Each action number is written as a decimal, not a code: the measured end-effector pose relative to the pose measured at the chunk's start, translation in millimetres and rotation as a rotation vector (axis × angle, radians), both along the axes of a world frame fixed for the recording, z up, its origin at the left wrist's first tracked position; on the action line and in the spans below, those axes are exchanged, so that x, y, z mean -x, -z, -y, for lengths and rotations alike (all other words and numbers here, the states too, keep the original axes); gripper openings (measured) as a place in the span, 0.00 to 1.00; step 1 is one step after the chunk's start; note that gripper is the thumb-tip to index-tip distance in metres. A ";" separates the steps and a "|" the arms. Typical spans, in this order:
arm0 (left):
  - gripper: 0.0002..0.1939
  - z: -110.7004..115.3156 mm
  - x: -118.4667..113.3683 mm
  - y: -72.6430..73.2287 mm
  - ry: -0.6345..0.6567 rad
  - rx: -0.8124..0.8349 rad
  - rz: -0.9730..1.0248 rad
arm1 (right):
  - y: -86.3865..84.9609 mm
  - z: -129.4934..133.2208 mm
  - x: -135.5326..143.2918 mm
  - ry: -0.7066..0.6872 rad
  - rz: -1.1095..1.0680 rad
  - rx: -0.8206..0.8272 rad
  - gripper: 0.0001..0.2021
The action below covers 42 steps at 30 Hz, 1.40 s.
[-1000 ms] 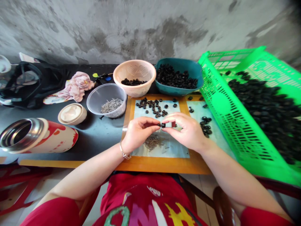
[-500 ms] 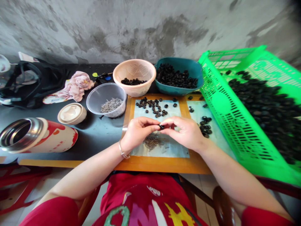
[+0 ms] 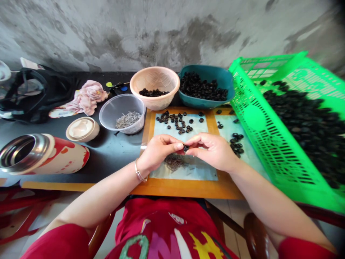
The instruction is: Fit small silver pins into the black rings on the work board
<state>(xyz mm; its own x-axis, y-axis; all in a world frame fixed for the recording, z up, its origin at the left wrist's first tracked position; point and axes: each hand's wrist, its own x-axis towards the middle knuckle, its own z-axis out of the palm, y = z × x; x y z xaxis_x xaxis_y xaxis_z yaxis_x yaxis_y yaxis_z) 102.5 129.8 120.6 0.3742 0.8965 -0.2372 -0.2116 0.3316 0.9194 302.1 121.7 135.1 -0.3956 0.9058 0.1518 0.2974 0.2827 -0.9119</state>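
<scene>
Between the fingertips of both hands is a small round black part (image 3: 185, 148). My left hand (image 3: 161, 149) pinches it with thumb and forefinger from the left. From the right, my right hand (image 3: 212, 149) grips it the same way. Below the hands lies a pile of thin metal pins (image 3: 174, 162) on a pale blue sheet (image 3: 199, 174). Several small black rings (image 3: 181, 124) are scattered beyond the hands on that sheet. To the right of my right hand sits a cluster of larger black round parts (image 3: 236, 144).
A clear bowl of pins (image 3: 105, 120), a peach bowl (image 3: 134, 91) and a teal basin (image 3: 205, 104) holding black parts line the back. The large green crate (image 3: 272, 154) walls the right side. At left are an open thermos (image 3: 64, 156), a cup lid (image 3: 94, 131) and a cloth (image 3: 90, 97).
The black part has turned between my fingertips, so more of its face shows. Both hands stay in almost the same place.
</scene>
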 end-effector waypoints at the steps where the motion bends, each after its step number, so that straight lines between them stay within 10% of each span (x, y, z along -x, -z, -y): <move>1: 0.12 0.2 0.2 0.5 0.012 0.004 0.003 | -0.2 -0.1 -0.1 -0.011 0.005 -0.011 0.09; 15: 0.13 0.2 1.8 3.5 0.073 -0.016 -0.033 | 3.1 -6.0 -3.9 -0.226 0.168 -0.428 0.18; 42: 0.22 8.2 -2.5 -4.0 0.096 -0.169 -0.072 | 9.6 -8.5 -0.9 -0.099 0.135 -0.661 0.06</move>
